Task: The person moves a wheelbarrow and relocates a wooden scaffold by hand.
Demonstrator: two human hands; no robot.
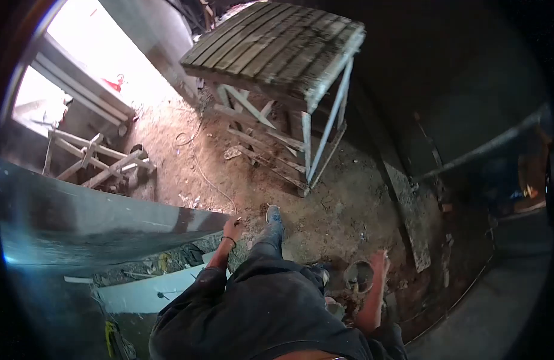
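My left hand (232, 229), with a dark band at the wrist, is closed beside the end of a low grey wall (127, 217). A small pale tip shows at its fingers; I cannot tell what it is. On the other side my right hand (380, 262) hangs low, its fingers small and indistinct in the dim light. Just left of it is a round bucket (357, 277), its rim close to the hand in this view. One shoe (274, 213) is set forward on the dirt floor (325, 222), between the two hands.
Ahead stands a tall slatted wooden table (271, 45) with braced legs. A wooden trestle (96, 156) is at the left, near the bright doorway. A thin cable (200, 168) lies across the dirt. Along the right runs a long plank (409, 216); a white board (148, 293) lies lower left.
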